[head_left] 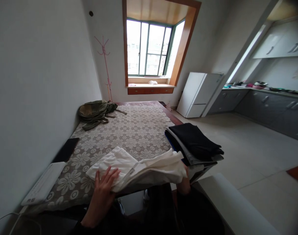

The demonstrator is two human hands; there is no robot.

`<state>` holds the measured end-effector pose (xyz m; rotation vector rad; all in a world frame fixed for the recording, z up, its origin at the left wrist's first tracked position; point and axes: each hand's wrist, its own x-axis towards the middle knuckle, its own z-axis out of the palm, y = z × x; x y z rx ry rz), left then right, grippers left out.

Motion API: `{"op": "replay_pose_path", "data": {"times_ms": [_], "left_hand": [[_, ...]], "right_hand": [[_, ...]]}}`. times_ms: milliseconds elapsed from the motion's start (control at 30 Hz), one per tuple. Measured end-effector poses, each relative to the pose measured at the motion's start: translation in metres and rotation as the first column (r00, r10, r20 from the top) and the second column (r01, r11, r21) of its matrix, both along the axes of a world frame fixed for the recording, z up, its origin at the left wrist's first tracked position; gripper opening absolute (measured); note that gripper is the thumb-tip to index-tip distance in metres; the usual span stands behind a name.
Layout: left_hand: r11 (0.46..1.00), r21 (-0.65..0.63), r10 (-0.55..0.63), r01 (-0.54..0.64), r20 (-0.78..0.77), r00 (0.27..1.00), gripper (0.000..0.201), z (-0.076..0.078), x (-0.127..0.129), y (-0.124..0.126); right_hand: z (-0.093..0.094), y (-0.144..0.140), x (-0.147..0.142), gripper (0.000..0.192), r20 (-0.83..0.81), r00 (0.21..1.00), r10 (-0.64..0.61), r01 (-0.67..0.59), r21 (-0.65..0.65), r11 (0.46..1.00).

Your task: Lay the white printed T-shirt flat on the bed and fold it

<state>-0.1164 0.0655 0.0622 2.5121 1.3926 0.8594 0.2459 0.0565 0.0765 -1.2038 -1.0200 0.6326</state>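
Mid-fold: left hand (pixel 103 182) spread flat on white garment (pixel 139 168); right hand (pixel 184 184) pinching its edge (mostly hidden). Next prob. needs smoothing w/ care.

Left hand (pixel 103 182) on the shirt (pixel 141 168), right hand (pixel 184 184) under its far edge, pile of clothes (pixel 195 143) just right of the hands — bag (pixel 96 112) far behind, flat box (pixel 44 182) to the left.

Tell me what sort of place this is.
Most likely a small flat, living room and kitchen in one. A kitchen counter and a fridge stand right; a bay window is ahead. Both hands hold a white garment on a table.
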Motion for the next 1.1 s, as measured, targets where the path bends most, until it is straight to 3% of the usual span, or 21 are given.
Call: {"op": "replay_pose_path", "data": {"times_ms": [100, 200, 333, 467, 567, 633, 733, 800, 867, 933, 967, 1033, 1100], "left_hand": [[0.992, -0.108, -0.07, 0.072, 0.023, 0.997, 0.04, 0.012, -0.012, 0.006], [0.975, -0.195, -0.083, 0.104, 0.116, 0.99, 0.027, 0.032, -0.021, 0.006], [0.952, -0.304, 0.048, 0.032, 0.252, 0.966, 0.028, 0.054, -0.028, 0.0], [0.886, -0.463, 0.131, 0.028, 0.309, 0.942, 0.041, 0.066, -0.029, -0.011], [0.873, -0.488, 0.199, 0.005, 0.365, 0.909, 0.042, 0.083, -0.03, -0.012], [0.878, -0.476, 0.257, -0.052, 0.378, 0.889, 0.043, 0.104, -0.03, -0.004], [0.91, -0.388, 0.309, -0.148, 0.395, 0.865, 0.046, 0.149, -0.028, 0.021], [0.946, -0.214, 0.317, -0.243, 0.455, 0.832, 0.043, 0.177, -0.025, 0.04], [0.948, -0.007, 0.281, -0.317, 0.479, 0.832, 0.041, 0.194, -0.021, 0.053], [0.945, 0.083, 0.248, -0.316, 0.448, 0.859, 0.04, 0.196, -0.017, 0.059], [0.953, 0.06, 0.243, -0.296, 0.427, 0.871, 0.04, 0.19, -0.016, 0.059], [0.967, -0.08, 0.255, -0.244, 0.399, 0.881, 0.042, 0.169, -0.014, 0.058], [0.952, -0.238, 0.274, -0.194, 0.376, 0.885, 0.043, 0.14, -0.014, 0.052]], "right_hand": [[0.001, -0.01, 0.017, 0.035, -0.017, 1.0, -0.003, 0.0, -0.148, 0.989], [0.007, -0.022, 0.031, 0.037, -0.067, 0.997, -0.045, 0.032, -0.191, 0.981], [0.019, -0.028, 0.043, 0.041, -0.019, 0.999, -0.033, 0.029, -0.201, 0.979], [0.025, -0.025, 0.041, 0.043, 0.12, 0.992, -0.037, 0.065, -0.243, 0.968], [0.031, -0.015, 0.034, 0.043, 0.17, 0.985, -0.021, 0.054, -0.196, 0.979], [0.043, 0.0, 0.029, 0.042, 0.172, 0.985, 0.015, 0.006, -0.117, 0.993], [0.07, 0.035, 0.019, 0.04, 0.171, 0.983, 0.071, -0.074, 0.012, 0.997], [0.089, 0.061, 0.013, 0.039, 0.169, 0.985, 0.028, -0.047, 0.108, 0.993], [0.1, 0.082, 0.01, 0.038, 0.163, 0.986, -0.035, 0.007, 0.17, 0.985], [0.101, 0.094, 0.009, 0.037, 0.19, 0.979, -0.077, 0.043, 0.179, 0.983], [0.097, 0.096, 0.009, 0.037, 0.222, 0.969, -0.108, 0.067, 0.184, 0.981], [0.083, 0.092, 0.007, 0.043, 0.307, 0.931, -0.196, 0.129, 0.226, 0.965], [0.063, 0.081, 0.004, 0.045, 0.415, 0.885, -0.21, 0.109, 0.252, 0.961]]}}
